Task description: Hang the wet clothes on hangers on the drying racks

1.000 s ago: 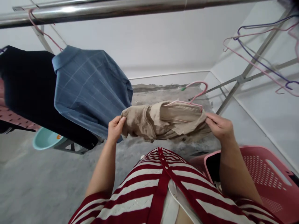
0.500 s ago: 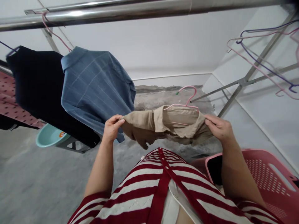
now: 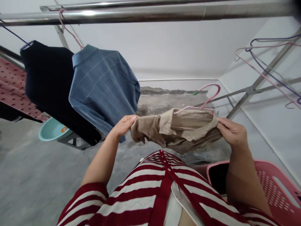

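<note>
A beige collared shirt (image 3: 150,125) is stretched sideways in front of my body. Inside its neck opening sits a pink hanger (image 3: 207,102), its green-tipped hook sticking up free of any rail. My left hand (image 3: 125,125) is closed on the shirt's left end, close to the hanging blue shirt. On the other side, my right hand (image 3: 232,131) pinches the shirt by the shoulder next to the collar. The lower part of the shirt hangs bunched and is partly hidden.
A metal rail (image 3: 141,16) crosses overhead. From it hang a blue checked shirt (image 3: 103,84) and a black garment (image 3: 49,81). Several spare hangers (image 3: 270,70) are on the right. Below are a pink laundry basket (image 3: 274,185) and a turquoise basin (image 3: 50,131) on a grey stool.
Both hands and the beige shirt have shifted right. The left hand has moved in closer, so the shirt's left part is less stretched. The hanger has tilted.
</note>
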